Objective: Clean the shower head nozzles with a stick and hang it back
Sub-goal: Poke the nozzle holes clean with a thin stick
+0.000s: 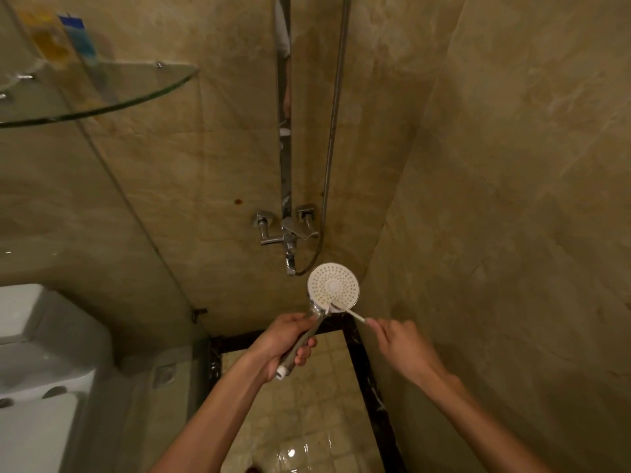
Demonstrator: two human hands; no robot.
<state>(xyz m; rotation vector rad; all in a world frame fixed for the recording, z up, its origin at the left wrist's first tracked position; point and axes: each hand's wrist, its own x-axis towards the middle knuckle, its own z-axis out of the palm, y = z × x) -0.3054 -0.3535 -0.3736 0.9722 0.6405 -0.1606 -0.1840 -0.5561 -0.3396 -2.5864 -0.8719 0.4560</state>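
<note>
A round white shower head [333, 285] faces me with its nozzle plate turned up, low in the middle of the view. My left hand [285, 339] is closed around its grey handle [300, 346], whose white end sticks out below my fingers. My right hand [397, 341] pinches a thin white stick [353, 315]. The stick's tip rests on the lower edge of the nozzle plate. No hose is attached to the handle's end.
A chrome mixer tap [290, 233] sits on the wall just above the shower head, with a metal hose [336, 107] and a chrome riser rail [284, 97] going up. A glass corner shelf [102, 93] with bottles is upper left. A toilet [37, 353] stands lower left behind glass.
</note>
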